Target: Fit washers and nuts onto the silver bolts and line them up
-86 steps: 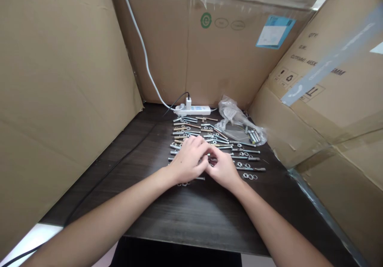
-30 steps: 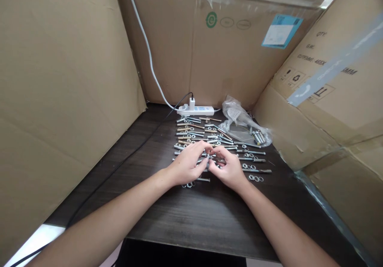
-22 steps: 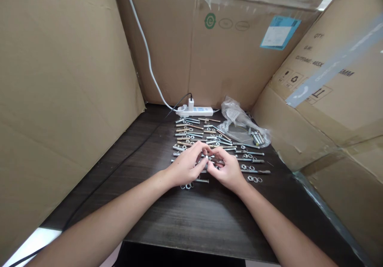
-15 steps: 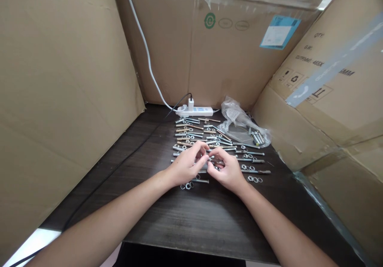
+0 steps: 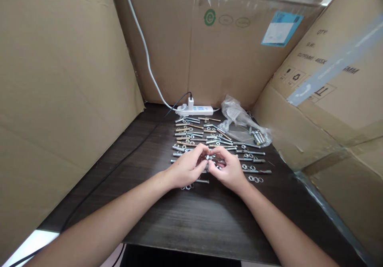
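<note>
My left hand (image 5: 188,168) and my right hand (image 5: 228,171) meet over a dark wooden table (image 5: 191,219), fingertips pinched together on a small metal bolt with a nut (image 5: 208,157) held just above the surface. Rows of silver and brass bolts (image 5: 191,133) with nuts and washers lie beyond and beside my hands. A bolt (image 5: 202,181) and loose nuts (image 5: 187,187) lie just under my left hand. More washers (image 5: 255,178) sit to the right of my right hand.
A white power strip (image 5: 195,109) with a plug and a white cable (image 5: 140,39) lies at the back. A clear plastic bag (image 5: 241,123) with bolts sits at the back right. Cardboard walls (image 5: 60,79) enclose the table on three sides.
My hands have stayed over the same spot, with small finger shifts around the bolt. Since the earliest frame they have lifted slightly and pinched it between the fingertips.
</note>
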A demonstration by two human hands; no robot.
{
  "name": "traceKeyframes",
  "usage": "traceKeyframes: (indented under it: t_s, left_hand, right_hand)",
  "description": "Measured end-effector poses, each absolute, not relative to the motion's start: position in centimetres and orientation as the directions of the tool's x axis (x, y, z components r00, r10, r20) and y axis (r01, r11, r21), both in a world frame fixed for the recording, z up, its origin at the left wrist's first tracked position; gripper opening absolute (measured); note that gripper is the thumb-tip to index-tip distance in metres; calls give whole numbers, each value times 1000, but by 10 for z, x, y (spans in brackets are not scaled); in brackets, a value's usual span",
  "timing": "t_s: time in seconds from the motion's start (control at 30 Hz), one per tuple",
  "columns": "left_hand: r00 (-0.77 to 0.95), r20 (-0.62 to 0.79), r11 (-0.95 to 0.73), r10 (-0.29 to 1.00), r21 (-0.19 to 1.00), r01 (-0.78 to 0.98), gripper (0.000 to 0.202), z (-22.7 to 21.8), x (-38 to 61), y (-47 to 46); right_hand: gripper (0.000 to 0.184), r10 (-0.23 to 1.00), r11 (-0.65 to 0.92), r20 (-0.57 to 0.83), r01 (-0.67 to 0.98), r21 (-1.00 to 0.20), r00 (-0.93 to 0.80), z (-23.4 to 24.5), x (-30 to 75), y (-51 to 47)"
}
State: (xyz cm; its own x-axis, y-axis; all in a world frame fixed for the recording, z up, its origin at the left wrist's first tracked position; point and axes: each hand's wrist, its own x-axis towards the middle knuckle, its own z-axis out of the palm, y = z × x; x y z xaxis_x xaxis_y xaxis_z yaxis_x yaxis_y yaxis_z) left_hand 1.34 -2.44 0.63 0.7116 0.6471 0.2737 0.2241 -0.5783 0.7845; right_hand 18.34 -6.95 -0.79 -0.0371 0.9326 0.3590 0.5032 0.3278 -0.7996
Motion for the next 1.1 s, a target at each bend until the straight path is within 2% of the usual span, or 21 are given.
traceKeyframes:
  t_s: [0.17,0.4,0.6,0.73,1.1]
  left_hand:
    - [698,272,-595,662,757,269,16,5,16,-21]
    - [698,221,-621,681,680,390,37,4,15,-19]
    - [643,330,-602,691,755,259,14,7,13,-23]
    - [688,312,-605,655,762,230,14,5,14,-24]
    - [681,271,-544,680,809,221,15,0,17,-20]
  right_hand:
    - [14,922,341,385,530,-776,-29,-5,182,-71]
    - [15,914,371,397,554,-745,-78,-4,181,-73]
    - [13,922,345,386,528,-776,-36,-4,183,-71]
    - [14,929,329,369,496,-803,-20,-6,184,-70]
    - [13,912,362,411,504,-784,-16,-3,181,-72]
